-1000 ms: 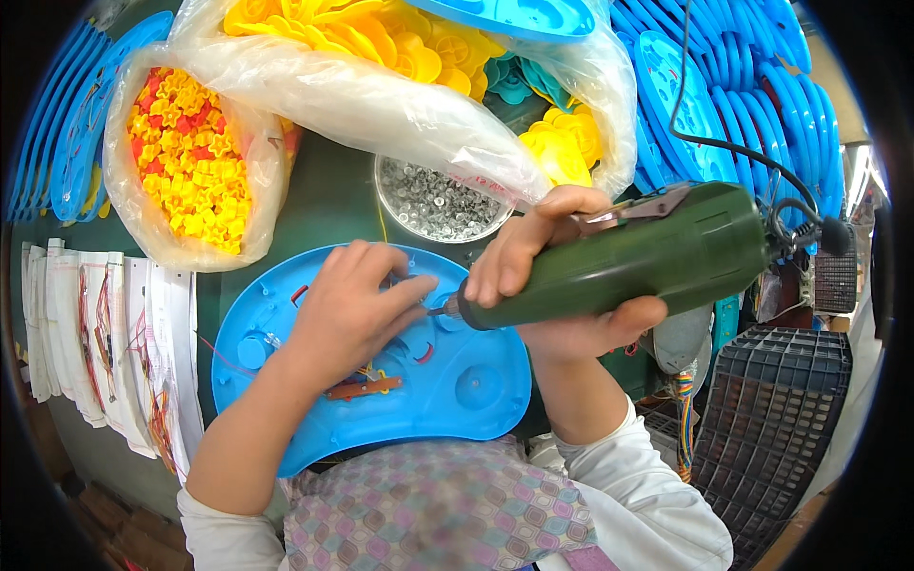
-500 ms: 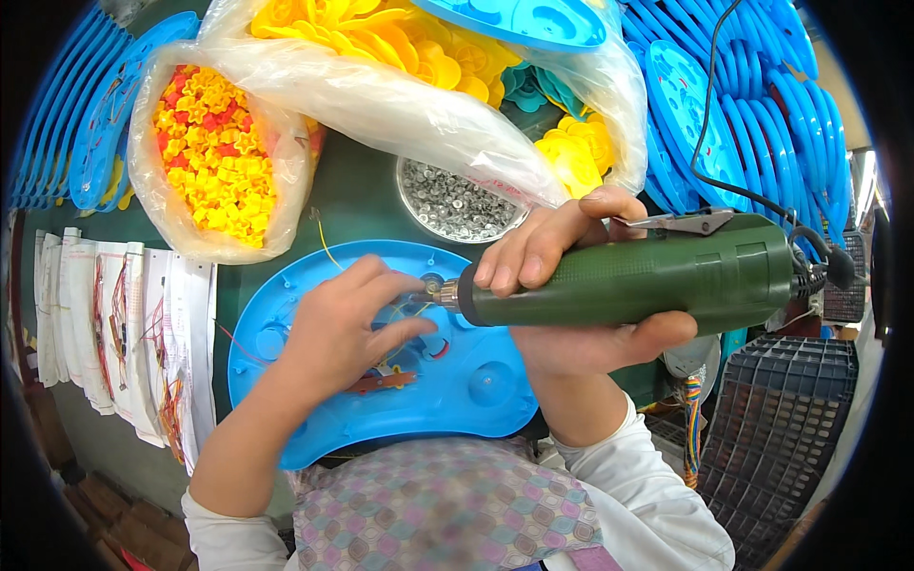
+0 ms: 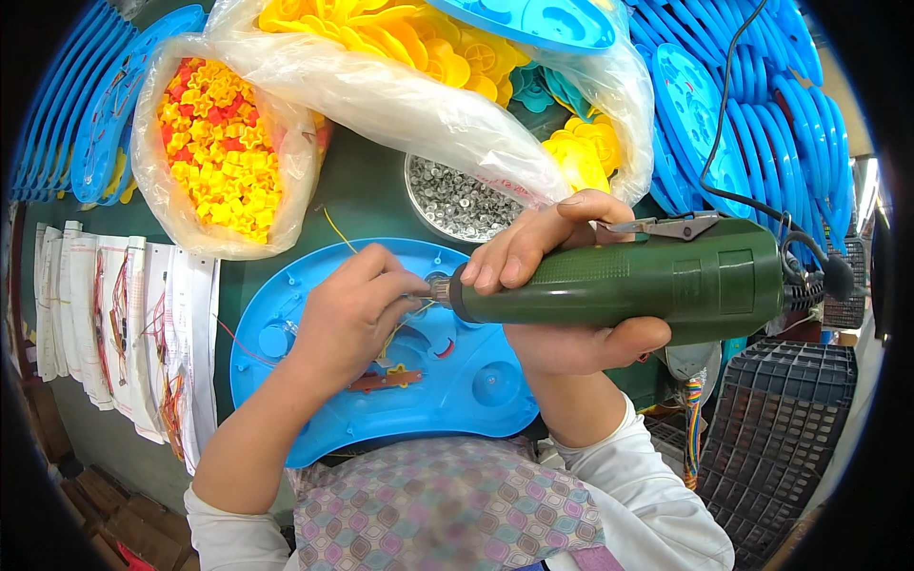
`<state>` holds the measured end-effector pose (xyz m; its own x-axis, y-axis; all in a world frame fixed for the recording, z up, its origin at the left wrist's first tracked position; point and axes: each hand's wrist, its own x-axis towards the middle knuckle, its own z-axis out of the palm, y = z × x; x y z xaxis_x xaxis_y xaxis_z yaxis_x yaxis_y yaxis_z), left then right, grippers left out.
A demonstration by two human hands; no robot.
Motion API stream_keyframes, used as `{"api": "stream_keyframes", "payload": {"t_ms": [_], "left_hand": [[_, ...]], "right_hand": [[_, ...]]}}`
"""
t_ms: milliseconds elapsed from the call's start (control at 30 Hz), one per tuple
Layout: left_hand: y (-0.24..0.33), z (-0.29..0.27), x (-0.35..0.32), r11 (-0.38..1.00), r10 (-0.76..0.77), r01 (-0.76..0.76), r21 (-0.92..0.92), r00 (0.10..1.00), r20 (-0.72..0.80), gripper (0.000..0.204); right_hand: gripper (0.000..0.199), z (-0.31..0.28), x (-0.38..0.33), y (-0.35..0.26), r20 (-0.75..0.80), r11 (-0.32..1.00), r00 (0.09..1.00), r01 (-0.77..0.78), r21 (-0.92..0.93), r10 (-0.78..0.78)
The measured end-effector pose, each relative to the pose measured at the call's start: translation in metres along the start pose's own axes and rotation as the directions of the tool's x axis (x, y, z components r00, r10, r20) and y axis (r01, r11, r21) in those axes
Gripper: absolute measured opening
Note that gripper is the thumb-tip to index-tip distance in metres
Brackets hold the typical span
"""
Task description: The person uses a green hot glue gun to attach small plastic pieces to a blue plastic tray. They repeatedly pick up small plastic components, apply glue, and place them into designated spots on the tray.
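Note:
My right hand is wrapped round the body of a green power screwdriver, which lies nearly level and points left. Its metal tip is over a blue plastic shell. At that tip my left hand has its thumb and fingers pinched together; whatever is between them is hidden. Beneath the left hand, thin yellow wires and an orange-brown strip with a small yellow star lie in the shell. The shell rests on the dark green table, with posts and round recesses on its upturned face.
Beyond the shell stands a round tub of small clear pieces. A bag of yellow and red stars is at far left, beside a larger bag of yellow parts. Stacked blue shells and a black crate are right; wire bundles hang left.
My left thumb and fingers have closed together at the screwdriver's tip, where they were spread before. The screwdriver has shifted slightly left in my right hand.

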<state>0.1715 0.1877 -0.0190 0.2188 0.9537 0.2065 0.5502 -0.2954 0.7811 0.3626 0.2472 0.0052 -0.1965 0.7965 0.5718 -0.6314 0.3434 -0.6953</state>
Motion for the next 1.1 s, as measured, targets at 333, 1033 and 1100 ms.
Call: {"api": "stream_keyframes", "payload": {"t_ms": [333, 1033, 1100], "left_hand": [[0.003, -0.002, 0.004, 0.989, -0.107, 0.110, -0.103, 0.994, 0.037, 0.022], [-0.011, 0.004, 0.003, 0.976, 0.074, -0.067, 0.206, 0.997, -0.026, 0.017], [-0.011, 0.003, 0.003, 0.974, 0.084, -0.078, 0.211, 0.996, -0.022, 0.017]], "right_hand": [[0.100, 0.002, -0.002, -0.007, 0.038, 0.991, 0.999, -0.015, -0.136, 0.020], [0.094, 0.007, 0.007, -0.007, 0.017, 0.913, 0.953, -0.285, -0.291, 0.303], [0.096, 0.015, 0.012, -0.007, 0.027, 0.900, 0.925, -0.361, -0.242, 0.379]]}}
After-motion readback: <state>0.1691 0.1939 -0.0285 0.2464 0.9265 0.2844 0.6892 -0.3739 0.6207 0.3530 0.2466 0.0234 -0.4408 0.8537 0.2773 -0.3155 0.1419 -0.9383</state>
